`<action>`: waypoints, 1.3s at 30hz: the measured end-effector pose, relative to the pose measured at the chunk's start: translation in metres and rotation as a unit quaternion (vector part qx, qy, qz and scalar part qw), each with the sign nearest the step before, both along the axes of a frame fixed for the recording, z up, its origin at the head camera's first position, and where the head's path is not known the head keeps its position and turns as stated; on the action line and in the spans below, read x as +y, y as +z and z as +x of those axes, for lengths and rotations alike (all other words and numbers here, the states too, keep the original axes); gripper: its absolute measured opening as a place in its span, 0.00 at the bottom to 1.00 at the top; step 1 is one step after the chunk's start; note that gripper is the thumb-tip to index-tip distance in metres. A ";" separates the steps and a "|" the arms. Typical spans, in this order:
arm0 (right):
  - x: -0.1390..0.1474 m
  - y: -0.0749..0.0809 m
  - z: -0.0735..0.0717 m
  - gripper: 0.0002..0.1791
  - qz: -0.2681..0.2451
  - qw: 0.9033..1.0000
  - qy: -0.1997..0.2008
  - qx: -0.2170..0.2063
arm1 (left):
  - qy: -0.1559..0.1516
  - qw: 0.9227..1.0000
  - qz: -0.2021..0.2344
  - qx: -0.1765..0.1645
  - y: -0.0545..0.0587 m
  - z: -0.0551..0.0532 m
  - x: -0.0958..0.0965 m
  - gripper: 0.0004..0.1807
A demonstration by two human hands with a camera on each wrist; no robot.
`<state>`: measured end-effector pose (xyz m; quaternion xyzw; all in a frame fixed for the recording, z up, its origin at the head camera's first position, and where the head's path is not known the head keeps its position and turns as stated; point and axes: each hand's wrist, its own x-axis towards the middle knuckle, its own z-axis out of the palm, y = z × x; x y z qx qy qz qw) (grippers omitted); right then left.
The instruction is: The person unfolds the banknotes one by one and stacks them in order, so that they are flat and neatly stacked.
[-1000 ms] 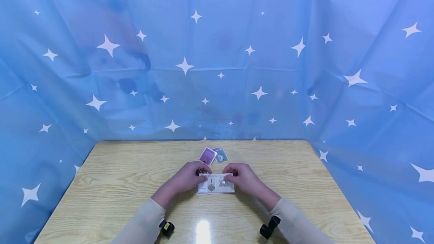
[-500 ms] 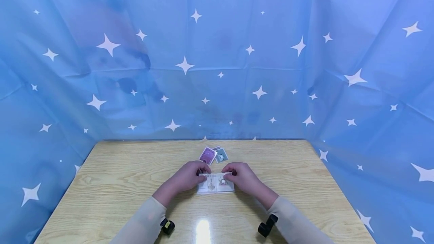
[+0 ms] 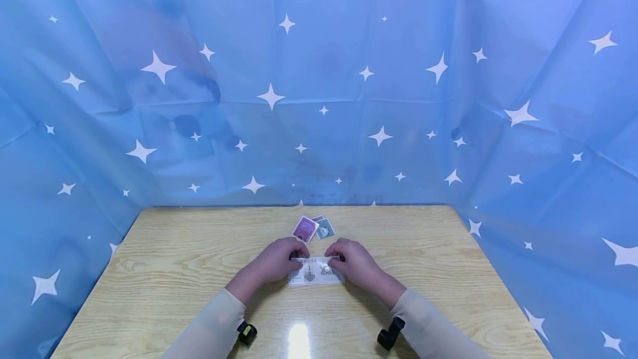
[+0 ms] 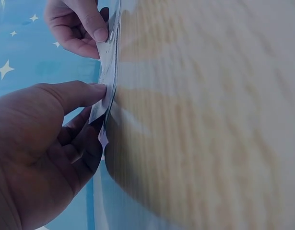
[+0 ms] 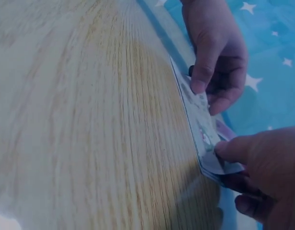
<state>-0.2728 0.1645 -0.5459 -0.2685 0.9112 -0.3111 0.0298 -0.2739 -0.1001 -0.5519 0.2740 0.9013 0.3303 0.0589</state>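
A white printed paper (image 3: 315, 277), with small pictures and more than one layer at its edges, lies at the middle of the table. My left hand (image 3: 279, 259) pinches its far left part, thumb on top and fingers curled underneath. At the far right part, my right hand (image 3: 356, 262) grips it the same way. From the right wrist view, the paper (image 5: 191, 109) has its upper layer lifted a little off the layer below near my right thumb. The left wrist view shows the paper (image 4: 109, 60) nearly edge-on, so its print is hard to make out.
Just beyond the hands lie several overlapping cards: a purple card (image 3: 305, 229) and a grey-blue card (image 3: 325, 229) show most. The wood-grain table (image 3: 199, 248) reaches back to a blue curtain (image 3: 319, 126) with white stars.
Both hands have shifted very slightly left, and the paper's top layer has moved a little with them. The grip of each hand looks the same. The cards behind have stayed put.
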 end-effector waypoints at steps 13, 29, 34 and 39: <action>0.002 -0.001 0.001 0.06 0.011 1.000 -0.005 0.020 | -0.009 1.000 -0.019 0.014 0.005 0.000 0.001 0.10; 0.003 -0.002 0.000 0.06 -0.005 1.000 -0.019 0.024 | -0.003 1.000 -0.015 0.011 0.004 0.000 0.000 0.10; -0.003 -0.001 -0.005 0.04 -0.036 0.998 -0.029 0.039 | 0.022 0.999 0.004 0.030 0.000 -0.002 -0.002 0.10; -0.012 0.002 -0.011 0.04 -0.062 0.996 -0.053 0.039 | 0.075 0.996 0.021 0.032 0.001 -0.004 -0.004 0.07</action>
